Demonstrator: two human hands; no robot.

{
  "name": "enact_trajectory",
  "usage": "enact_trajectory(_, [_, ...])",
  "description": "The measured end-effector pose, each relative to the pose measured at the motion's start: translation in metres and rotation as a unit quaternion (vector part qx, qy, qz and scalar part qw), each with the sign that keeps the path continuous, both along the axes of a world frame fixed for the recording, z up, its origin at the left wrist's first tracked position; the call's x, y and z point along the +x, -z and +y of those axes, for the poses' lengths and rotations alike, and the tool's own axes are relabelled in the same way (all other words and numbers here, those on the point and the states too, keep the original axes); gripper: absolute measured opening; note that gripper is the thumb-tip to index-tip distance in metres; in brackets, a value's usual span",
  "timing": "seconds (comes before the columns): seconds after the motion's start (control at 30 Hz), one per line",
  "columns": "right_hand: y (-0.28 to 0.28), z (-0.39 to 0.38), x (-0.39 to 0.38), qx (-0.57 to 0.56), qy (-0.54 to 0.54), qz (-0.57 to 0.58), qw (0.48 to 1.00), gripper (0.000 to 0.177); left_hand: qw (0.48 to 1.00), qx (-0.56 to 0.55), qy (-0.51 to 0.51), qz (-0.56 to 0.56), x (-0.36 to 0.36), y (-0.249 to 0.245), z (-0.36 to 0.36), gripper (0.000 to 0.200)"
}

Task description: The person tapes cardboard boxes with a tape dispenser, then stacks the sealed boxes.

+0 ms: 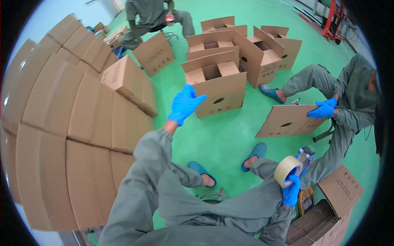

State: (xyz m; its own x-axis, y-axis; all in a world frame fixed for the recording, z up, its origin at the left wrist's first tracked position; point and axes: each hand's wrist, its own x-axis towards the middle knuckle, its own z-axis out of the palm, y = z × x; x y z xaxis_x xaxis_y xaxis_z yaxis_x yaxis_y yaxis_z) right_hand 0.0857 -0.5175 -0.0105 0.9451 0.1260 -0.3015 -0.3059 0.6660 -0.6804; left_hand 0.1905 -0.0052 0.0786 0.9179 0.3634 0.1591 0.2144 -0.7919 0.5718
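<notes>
My left hand [184, 105], in a blue glove, stretches forward with thumb and fingers apart and nothing held in it. It overlaps the left edge of an upright cardboard box [225, 93] whose top flaps stand up. Down at the right, my gloved right hand [291, 192] grips a tape dispenser [305, 156] beside my knee. A wide roll of clear tape [282, 172] is mounted on the dispenser and faces me.
Stacked closed cartons [90, 110] fill the left side. More open boxes [258, 57] stand behind the nearest one. A seated co-worker at right holds a flattened carton [283, 123]; another person [150, 16] sits at the back. A carton of folded cardboard [316, 223] lies lower right.
</notes>
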Motion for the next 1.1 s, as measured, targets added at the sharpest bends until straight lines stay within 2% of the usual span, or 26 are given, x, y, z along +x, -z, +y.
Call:
enact_trajectory(0.03, [0.002, -0.003, -0.001, -0.041, 0.005, 0.001, 0.999, 0.067, 1.000, -0.006, 0.010, 0.004, 0.036, 0.037, 0.002, 0.053])
enact_trajectory(0.07, [0.002, -0.006, 0.000, -0.084, 0.007, 0.001, 0.996, 0.066, 0.978, 0.152, 0.066, -0.130, 0.074, 0.084, 0.007, 0.058])
enact_trajectory(0.13, [-0.002, -0.004, 0.000, -0.073, 0.021, 0.025, 0.997, 0.064, 0.911, 0.297, 0.114, -0.263, 0.118, 0.109, -0.002, 0.063])
enact_trajectory(0.23, [-0.003, -0.006, 0.002, -0.099, 0.027, 0.030, 0.994, 0.065, 0.897, 0.400, 0.038, -0.185, 0.153, 0.114, -0.007, 0.072])
enact_trajectory(0.27, [-0.007, -0.002, 0.004, -0.104, 0.037, 0.032, 0.993, 0.065, 0.946, 0.318, 0.053, -0.032, 0.159, 0.108, -0.006, 0.062])
enact_trajectory(0.3, [-0.010, 0.001, 0.004, -0.107, 0.047, 0.034, 0.993, 0.065, 0.964, 0.226, 0.067, 0.122, 0.162, 0.107, -0.003, 0.052])
enact_trajectory(0.33, [-0.004, -0.004, 0.005, -0.108, 0.047, 0.035, 0.992, 0.065, 0.964, 0.226, 0.068, 0.123, 0.162, 0.116, 0.001, 0.052])
enact_trajectory(0.4, [0.006, -0.014, 0.007, -0.058, 0.021, 0.052, 0.997, 0.073, 0.959, 0.183, 0.160, 0.143, 0.147, 0.122, 0.005, 0.023])
enact_trajectory(0.47, [-0.005, -0.003, 0.008, -0.036, 0.031, 0.049, 0.998, 0.072, 0.948, 0.206, 0.235, 0.067, 0.098, 0.126, -0.006, 0.008])
enact_trajectory(0.5, [-0.013, 0.002, 0.009, -0.013, 0.044, 0.048, 0.998, 0.072, 0.949, 0.190, 0.235, 0.089, 0.069, 0.127, -0.011, 0.009])
enact_trajectory(0.63, [-0.010, 0.011, 0.019, -0.119, -0.001, -0.056, 0.991, 0.079, 0.953, 0.127, 0.257, 0.104, -0.062, 0.131, -0.012, 0.010])
enact_trajectory(0.7, [-0.039, 0.041, 0.030, -0.206, -0.050, -0.070, 0.975, 0.081, 0.952, 0.054, 0.278, 0.118, -0.119, 0.122, -0.011, 0.013])
enact_trajectory(0.73, [-0.055, 0.065, 0.044, -0.292, -0.057, -0.180, 0.938, 0.081, 0.952, 0.050, 0.277, 0.123, -0.136, 0.122, -0.008, 0.013])
enact_trajectory(0.77, [-0.065, 0.084, 0.054, -0.371, -0.065, -0.283, 0.882, 0.081, 0.930, 0.049, 0.312, 0.186, -0.155, 0.122, -0.008, 0.015])
enact_trajectory(0.8, [-0.046, 0.085, 0.064, -0.454, -0.045, -0.277, 0.846, 0.082, 0.904, 0.049, 0.348, 0.244, -0.171, 0.121, -0.009, 0.018])
enact_trajectory(0.83, [-0.027, 0.086, 0.073, -0.533, -0.023, -0.273, 0.801, 0.084, 0.903, 0.045, 0.350, 0.246, -0.183, 0.119, -0.013, 0.018])
enact_trajectory(0.93, [-0.073, 0.150, 0.085, -0.551, 0.023, -0.320, 0.771, 0.080, 0.884, 0.073, 0.369, 0.278, -0.198, 0.107, -0.026, 0.023])
enact_trajectory(1.0, [-0.083, 0.180, 0.098, -0.556, 0.043, -0.356, 0.750, 0.079, 0.942, -0.105, 0.286, 0.138, -0.192, 0.102, -0.037, 0.038])
enact_trajectory(1.03, [-0.077, 0.190, 0.108, -0.560, 0.054, -0.390, 0.729, 0.080, 0.943, -0.106, 0.285, 0.134, -0.176, 0.100, -0.042, 0.038])
enact_trajectory(1.1, [-0.064, 0.203, 0.117, -0.550, 0.041, -0.404, 0.730, 0.078, 0.893, -0.012, 0.216, 0.395, -0.133, 0.097, -0.047, 0.062])
